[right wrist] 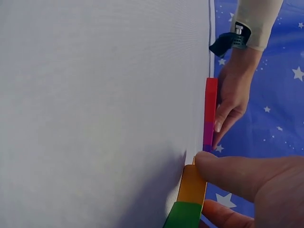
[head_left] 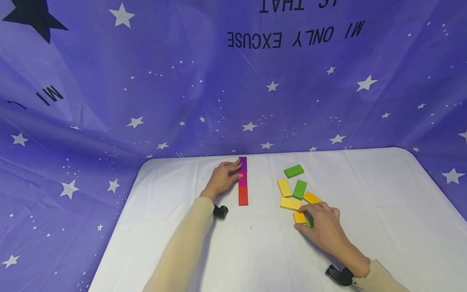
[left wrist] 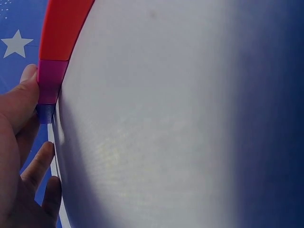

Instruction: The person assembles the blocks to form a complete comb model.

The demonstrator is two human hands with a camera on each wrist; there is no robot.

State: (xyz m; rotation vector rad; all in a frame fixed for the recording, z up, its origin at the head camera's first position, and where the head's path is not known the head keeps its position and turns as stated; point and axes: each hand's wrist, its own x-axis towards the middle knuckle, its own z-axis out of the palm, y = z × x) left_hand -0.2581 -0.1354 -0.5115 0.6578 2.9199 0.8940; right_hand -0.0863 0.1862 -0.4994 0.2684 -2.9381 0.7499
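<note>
A purple block (head_left: 243, 163), a magenta block (head_left: 242, 181) and a red block (head_left: 243, 196) lie end to end in a straight column. My left hand (head_left: 220, 177) is at the column's left side, fingertips touching the purple block and thumb against the magenta one. On the right, my right hand (head_left: 324, 225) pinches an orange block (head_left: 299, 218) between thumb and forefinger. A green block (head_left: 309, 222) shows partly beneath that hand; the right wrist view has this green block (right wrist: 184, 215) right beside the orange one.
Around the right hand lie two more green blocks (head_left: 300, 189), two yellow blocks (head_left: 290, 203) and another orange block (head_left: 312, 197). All rest on a white-covered table (head_left: 255, 251). A purple-blue star-printed cloth (head_left: 204, 101) hangs behind the table's back edge.
</note>
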